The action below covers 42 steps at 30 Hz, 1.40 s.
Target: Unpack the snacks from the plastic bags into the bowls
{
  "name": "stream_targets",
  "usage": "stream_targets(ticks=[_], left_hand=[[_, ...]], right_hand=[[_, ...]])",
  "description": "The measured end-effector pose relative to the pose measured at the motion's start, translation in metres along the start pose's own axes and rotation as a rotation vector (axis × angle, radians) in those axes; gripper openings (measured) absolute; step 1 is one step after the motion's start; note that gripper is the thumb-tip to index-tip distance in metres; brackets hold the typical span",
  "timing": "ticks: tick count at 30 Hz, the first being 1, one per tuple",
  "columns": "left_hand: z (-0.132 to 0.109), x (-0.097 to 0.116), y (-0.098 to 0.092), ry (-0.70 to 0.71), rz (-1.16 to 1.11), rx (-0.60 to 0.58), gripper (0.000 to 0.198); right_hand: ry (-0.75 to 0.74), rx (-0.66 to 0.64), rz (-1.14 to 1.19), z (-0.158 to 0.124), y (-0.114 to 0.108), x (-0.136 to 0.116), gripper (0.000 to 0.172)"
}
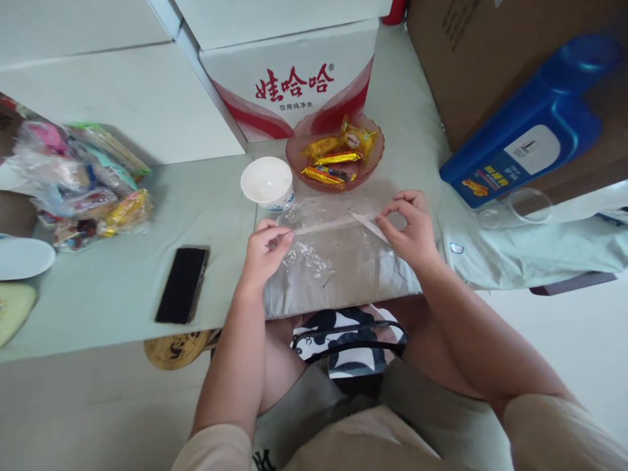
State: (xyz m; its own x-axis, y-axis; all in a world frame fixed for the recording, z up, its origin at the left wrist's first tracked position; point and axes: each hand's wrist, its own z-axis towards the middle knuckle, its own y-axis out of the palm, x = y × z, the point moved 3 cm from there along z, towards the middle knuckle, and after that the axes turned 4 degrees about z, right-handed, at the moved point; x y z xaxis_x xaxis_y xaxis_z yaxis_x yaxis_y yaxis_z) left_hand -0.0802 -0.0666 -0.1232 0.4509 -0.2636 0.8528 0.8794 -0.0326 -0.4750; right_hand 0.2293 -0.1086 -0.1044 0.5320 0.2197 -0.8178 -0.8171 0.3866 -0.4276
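Note:
A clear plastic bag [318, 255] is stretched between my two hands over the front of the table. My left hand [266, 252] pinches the left end of its top edge between thumb and fingers. At the other end, my right hand [408, 222] has thumb and forefinger pinched on the edge. A thin whitish strip [370, 226] slants down from the edge near my right fingertips; whether it is part of the bag I cannot tell. Just beyond the bag stand a white paper bowl [265, 182] and a pink glass bowl [293, 157] holding several yellow-wrapped snacks [338, 157].
A black phone [181, 285] lies to the left, with packaged items [93, 183] behind it. On the right are a tall blue bottle [530, 124] and a clear cup [527, 208]. White cartons [294, 72] line the back; a brown box [471, 72] stands right.

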Motion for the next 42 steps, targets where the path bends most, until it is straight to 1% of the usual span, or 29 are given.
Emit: stream_targets(ticks=[2, 5, 7, 9, 11, 12, 13, 14, 17, 18, 19, 20, 21, 22, 24, 25, 26, 27, 30, 31, 32, 34, 35, 36, 37, 38, 39, 41, 42], left_hand=[[0.000, 0.000, -0.005, 0.007, -0.090, 0.032, 0.019], [-0.001, 0.003, -0.010, -0.040, -0.328, 0.061, 0.029], [-0.003, 0.006, -0.011, -0.152, -0.509, 0.034, 0.037], [-0.005, 0.010, -0.010, -0.303, -0.635, 0.003, 0.043], [-0.007, 0.014, -0.008, -0.457, -0.658, -0.003, 0.046], [-0.007, 0.015, -0.008, -0.522, -0.641, -0.004, 0.045], [-0.007, 0.016, -0.006, -0.579, -0.618, -0.013, 0.043], [-0.006, 0.017, -0.005, -0.630, -0.595, -0.030, 0.041], [-0.005, 0.016, 0.002, -0.738, -0.550, -0.106, 0.033], [-0.005, 0.015, 0.005, -0.763, -0.530, -0.129, 0.032], [-0.005, 0.014, 0.007, -0.780, -0.501, -0.158, 0.032], [-0.006, 0.013, 0.009, -0.786, -0.471, -0.192, 0.033], [-0.006, 0.012, 0.011, -0.783, -0.441, -0.229, 0.035], [-0.007, 0.010, 0.013, -0.777, -0.415, -0.259, 0.036], [-0.008, 0.008, 0.015, -0.780, -0.379, -0.282, 0.036], [-0.008, 0.008, 0.017, -0.790, -0.365, -0.283, 0.035], [-0.009, 0.008, 0.018, -0.797, -0.350, -0.294, 0.036], [-0.009, 0.009, 0.020, -0.793, -0.336, -0.334, 0.037], [-0.009, 0.016, 0.028, -0.713, -0.308, -0.559, 0.044], [-0.009, 0.018, 0.030, -0.689, -0.308, -0.611, 0.046], [-0.008, 0.020, 0.030, -0.682, -0.320, -0.627, 0.047], [-0.007, 0.019, 0.029, -0.694, -0.405, -0.590, 0.046], [-0.005, 0.018, 0.028, -0.698, -0.476, -0.570, 0.046], [-0.004, 0.017, 0.028, -0.693, -0.557, -0.549, 0.045], [-0.002, 0.015, 0.027, -0.677, -0.639, -0.523, 0.044], [0.000, 0.014, 0.027, -0.652, -0.710, -0.490, 0.043], [0.002, 0.013, 0.027, -0.622, -0.762, -0.453, 0.044], [0.005, 0.013, 0.029, -0.575, -0.822, -0.396, 0.054], [0.005, 0.015, 0.032, -0.561, -0.842, -0.402, 0.063]], right_hand=[[0.034, -0.093, 0.106, -0.001, 0.000, -0.002, 0.020], [0.238, -0.254, 0.318, -0.004, 0.001, -0.003, 0.029], [0.388, -0.391, 0.553, -0.008, 0.002, -0.005, 0.039], [0.527, -0.612, 0.842, -0.012, 0.003, -0.009, 0.047], [0.635, -0.836, 1.036, -0.017, 0.004, -0.013, 0.052], [0.664, -0.905, 1.064, -0.018, 0.005, -0.013, 0.053], [0.679, -0.916, 1.050, -0.019, 0.007, -0.012, 0.054], [0.688, -0.878, 1.007, -0.018, 0.010, -0.009, 0.053], [0.714, -0.677, 0.859, -0.013, 0.022, -0.001, 0.046], [0.717, -0.639, 0.841, -0.011, 0.025, 0.000, 0.044], [0.714, -0.629, 0.845, -0.010, 0.027, 0.000, 0.043], [0.702, -0.647, 0.869, -0.009, 0.028, -0.001, 0.045], [0.686, -0.702, 0.901, -0.008, 0.028, -0.003, 0.049], [0.669, -0.811, 0.932, -0.008, 0.028, -0.006, 0.055], [0.642, -1.155, 0.970, -0.015, 0.027, -0.014, 0.065], [0.638, -1.307, 0.970, -0.020, 0.027, -0.018, 0.066], [0.644, -1.385, 0.959, -0.024, 0.029, -0.021, 0.064], [0.662, -1.369, 0.937, -0.028, 0.032, -0.023, 0.061], [0.723, -1.085, 0.828, -0.035, 0.048, -0.024, 0.050], [0.723, -1.070, 0.800, -0.038, 0.054, -0.026, 0.049], [0.708, -1.114, 0.786, -0.041, 0.059, -0.028, 0.048], [0.636, -1.256, 0.804, -0.045, 0.064, -0.034, 0.040], [0.594, -1.304, 0.827, -0.046, 0.065, -0.036, 0.035], [0.557, -1.323, 0.854, -0.047, 0.065, -0.038, 0.033], [0.532, -1.296, 0.885, -0.046, 0.065, -0.039, 0.033], [0.522, -1.220, 0.916, -0.044, 0.065, -0.039, 0.035], [0.527, -1.108, 0.938, -0.041, 0.065, -0.037, 0.037], [0.545, -0.810, 0.924, -0.035, 0.066, -0.031, 0.040], [0.549, -0.666, 0.886, -0.032, 0.067, -0.028, 0.041]])
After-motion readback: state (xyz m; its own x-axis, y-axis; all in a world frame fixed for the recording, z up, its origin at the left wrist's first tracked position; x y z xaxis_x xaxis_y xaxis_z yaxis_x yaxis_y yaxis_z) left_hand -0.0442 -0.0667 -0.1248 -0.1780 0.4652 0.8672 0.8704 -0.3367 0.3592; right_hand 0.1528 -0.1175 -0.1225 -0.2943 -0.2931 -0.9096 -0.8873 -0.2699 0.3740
